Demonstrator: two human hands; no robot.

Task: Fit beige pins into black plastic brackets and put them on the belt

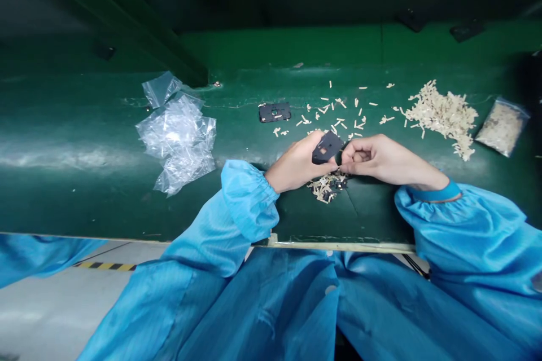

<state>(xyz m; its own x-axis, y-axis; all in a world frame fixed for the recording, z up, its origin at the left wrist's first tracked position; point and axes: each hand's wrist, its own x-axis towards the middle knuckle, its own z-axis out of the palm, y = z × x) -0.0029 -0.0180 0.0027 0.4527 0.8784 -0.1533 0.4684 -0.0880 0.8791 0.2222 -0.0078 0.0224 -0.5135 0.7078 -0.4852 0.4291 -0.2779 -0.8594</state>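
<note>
Tilted in my left hand is a flat black plastic plate with a small square opening. My right hand is beside its lower right corner, with thumb and forefinger pinched together and the other fingers curled in. What sits in that pinch, if anything, is too small to make out. Just below both hands lies a small heap of pale strips and black bits. A second black plastic part, with openings, rests flat on the green table beyond my left hand.
Loose pale strips are scattered beyond my hands. A large pile of them lies to the right, beside a filled clear bag. Clear plastic bags are heaped at left, near a green post. The table's front edge borders my body.
</note>
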